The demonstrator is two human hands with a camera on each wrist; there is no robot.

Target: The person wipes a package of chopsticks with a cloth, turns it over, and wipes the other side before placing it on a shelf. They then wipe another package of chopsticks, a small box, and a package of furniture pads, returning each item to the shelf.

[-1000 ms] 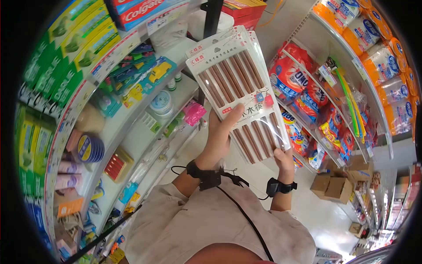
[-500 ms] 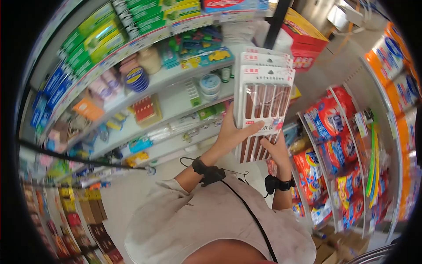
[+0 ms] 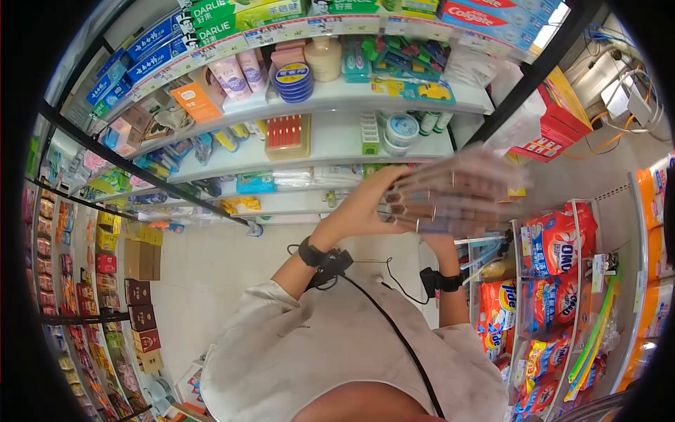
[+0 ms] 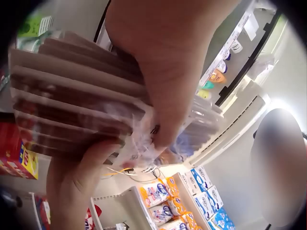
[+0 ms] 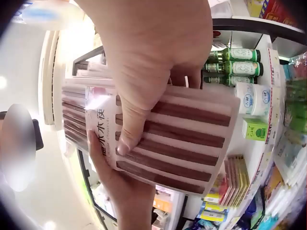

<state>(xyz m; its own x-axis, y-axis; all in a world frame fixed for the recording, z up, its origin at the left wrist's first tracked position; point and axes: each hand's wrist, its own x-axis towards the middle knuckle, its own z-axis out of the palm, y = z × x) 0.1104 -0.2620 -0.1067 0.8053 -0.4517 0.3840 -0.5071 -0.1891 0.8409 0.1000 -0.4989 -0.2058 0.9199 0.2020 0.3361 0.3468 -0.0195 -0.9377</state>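
Together, the left hand (image 3: 367, 205) and right hand (image 5: 151, 67) curled around opposite sides of a fanned stack of packaged chopsticks (image 5: 180, 139), their thumbs lying across it. Blurred in the head view, the stack was held up beyond a pale shirt (image 3: 302, 352), before store shelves (image 3: 337, 137) bearing toothpaste boxes (image 3: 485, 17), with red detergent bags (image 3: 555, 239) near the right hand.

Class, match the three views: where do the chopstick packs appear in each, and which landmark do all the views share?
Head: chopstick packs right of centre, blurred.
Left wrist: chopstick packs across the left and middle, partly behind the hands.
Right wrist: chopstick packs across the middle.
Shared landmark: the left hand, at centre, top and bottom respectively.
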